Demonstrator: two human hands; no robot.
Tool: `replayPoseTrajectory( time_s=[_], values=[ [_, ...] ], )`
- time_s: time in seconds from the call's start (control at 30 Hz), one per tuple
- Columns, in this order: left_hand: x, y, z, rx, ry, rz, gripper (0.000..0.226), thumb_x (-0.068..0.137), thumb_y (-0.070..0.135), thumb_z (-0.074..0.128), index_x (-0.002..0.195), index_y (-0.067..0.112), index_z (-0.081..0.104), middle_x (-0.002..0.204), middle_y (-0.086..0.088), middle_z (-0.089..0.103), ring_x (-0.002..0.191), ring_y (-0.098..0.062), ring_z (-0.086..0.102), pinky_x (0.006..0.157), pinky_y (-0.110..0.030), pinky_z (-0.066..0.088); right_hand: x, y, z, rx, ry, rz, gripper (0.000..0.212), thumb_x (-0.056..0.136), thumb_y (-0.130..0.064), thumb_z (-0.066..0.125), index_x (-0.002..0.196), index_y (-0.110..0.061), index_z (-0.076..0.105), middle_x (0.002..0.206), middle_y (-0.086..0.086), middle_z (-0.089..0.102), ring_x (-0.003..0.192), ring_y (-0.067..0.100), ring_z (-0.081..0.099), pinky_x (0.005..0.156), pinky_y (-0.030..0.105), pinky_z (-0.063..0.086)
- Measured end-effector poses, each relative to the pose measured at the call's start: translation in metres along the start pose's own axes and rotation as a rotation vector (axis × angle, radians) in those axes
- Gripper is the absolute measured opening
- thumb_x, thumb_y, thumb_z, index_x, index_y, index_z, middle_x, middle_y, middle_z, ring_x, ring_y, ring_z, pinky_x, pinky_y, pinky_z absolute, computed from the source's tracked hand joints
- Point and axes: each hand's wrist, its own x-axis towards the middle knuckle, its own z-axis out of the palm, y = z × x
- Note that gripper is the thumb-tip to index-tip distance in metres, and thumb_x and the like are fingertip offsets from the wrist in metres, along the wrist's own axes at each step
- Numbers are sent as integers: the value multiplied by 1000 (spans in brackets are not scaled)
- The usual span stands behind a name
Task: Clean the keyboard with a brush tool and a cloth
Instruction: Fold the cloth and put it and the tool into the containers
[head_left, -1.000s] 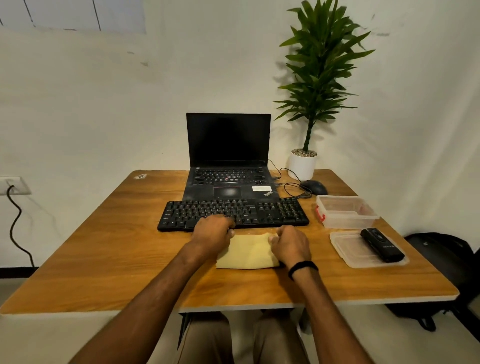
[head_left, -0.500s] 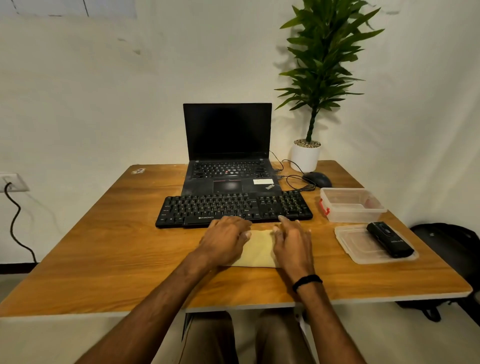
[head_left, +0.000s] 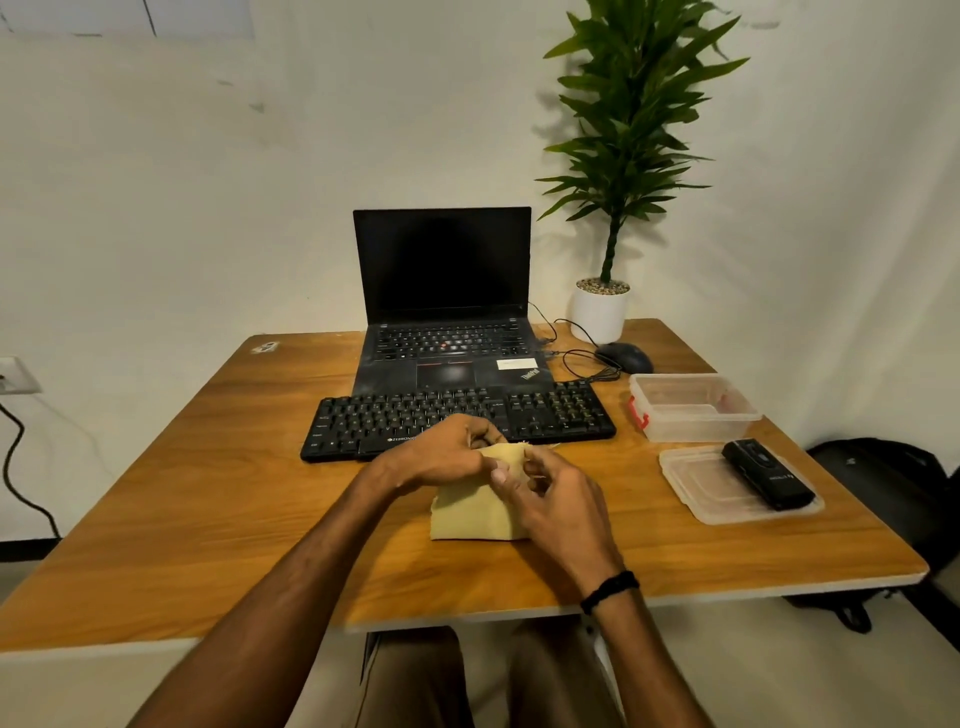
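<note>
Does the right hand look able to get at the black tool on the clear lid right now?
Probably yes: bare table lies between right hand and black tool on the lid, but that hand pinches the cloth and must let go first.

One of everything, on a single counter.
The one counter (head_left: 208, 493) carries one cloth (head_left: 470, 512), one keyboard (head_left: 556, 415), one laptop (head_left: 441, 270), one mouse (head_left: 623, 357), one potted plant (head_left: 600, 314), one clear box (head_left: 693, 410), one lid (head_left: 696, 483) and one black tool (head_left: 769, 480); beyond it, one dark bag (head_left: 883, 478) and one wall socket (head_left: 18, 374).
</note>
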Motion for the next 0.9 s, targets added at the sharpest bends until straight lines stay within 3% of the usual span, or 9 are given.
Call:
replayPoseTrajectory(
  time_s=[0.07, 0.17, 0.23, 0.33, 0.53, 0.63, 0.73, 0.83, 0.9],
  values=[
    [-3, 1, -6, -91, -14, 30, 21, 96, 12, 70, 117, 14, 66, 110, -6, 72, 96, -19, 69, 79, -28, 55, 1, -2, 4, 89, -54, 35, 59, 82, -53, 71, 133, -26, 55, 120, -8, 64, 101, 4, 58, 65, 7, 45],
    [-6, 4, -12, -149, -15, 49, 23, 97, 11, 67, 120, 14, 66, 111, -7, 73, 97, -19, 70, 82, -31, 56, 4, -2, 6, 225, -99, 99, 76, 74, -53, 78, 139, -25, 49, 124, -6, 65, 106, 7, 63, 79, 22, 56],
    [-6, 8, -13, -207, -5, 42, 23, 99, 8, 63, 122, 13, 65, 112, -9, 73, 96, -17, 69, 81, -30, 55, 6, -3, 7, 436, -147, 157, 67, 74, -45, 81, 132, -26, 54, 119, -2, 70, 100, 9, 68, 81, 32, 60],
    [-1, 14, -11, -256, 6, 31, 25, 98, 4, 62, 122, 13, 64, 114, -11, 72, 98, -17, 69, 83, -31, 56, 11, -5, 8, 683, -183, 254, 48, 83, -20, 78, 126, -20, 57, 109, 2, 73, 95, 14, 72, 72, 29, 60],
    [14, 28, -10, -187, 50, 19, 39, 98, 2, 62, 130, 23, 58, 99, -1, 67, 84, -6, 66, 70, -22, 54, 26, 2, -11, 758, -262, 424, 36, 88, -4, 70, 120, -12, 56, 106, 10, 72, 90, 26, 73, 52, 29, 52],
    [25, 29, -10, -142, 11, 17, 36, 100, 3, 58, 129, 22, 64, 115, -5, 65, 105, -21, 64, 87, -39, 59, 38, 9, -34, 756, -318, 441, 28, 89, -5, 69, 116, -10, 62, 105, 13, 74, 90, 27, 72, 52, 29, 52],
    [41, 37, -6, -209, -35, -14, 29, 102, 10, 61, 128, 20, 67, 125, -4, 67, 115, -23, 64, 97, -42, 58, 55, 18, -61, 752, -282, 418, 28, 88, -1, 67, 114, -12, 66, 106, 12, 73, 94, 25, 70, 54, 25, 52],
    [62, 51, 1, -335, -86, -44, 27, 100, 17, 64, 128, 14, 63, 123, -7, 67, 112, -20, 67, 90, -32, 57, 74, 27, -89, 785, -179, 422, 37, 85, 3, 70, 118, -12, 63, 113, 11, 69, 101, 26, 68, 67, 31, 57],
    [78, 63, 10, -420, -82, -53, 33, 98, 12, 67, 128, 10, 56, 117, -11, 68, 104, -21, 69, 86, -33, 58, 89, 37, -109, 792, -78, 439, 40, 83, 3, 73, 119, -11, 62, 114, 12, 67, 103, 27, 67, 78, 38, 60]
  ],
)
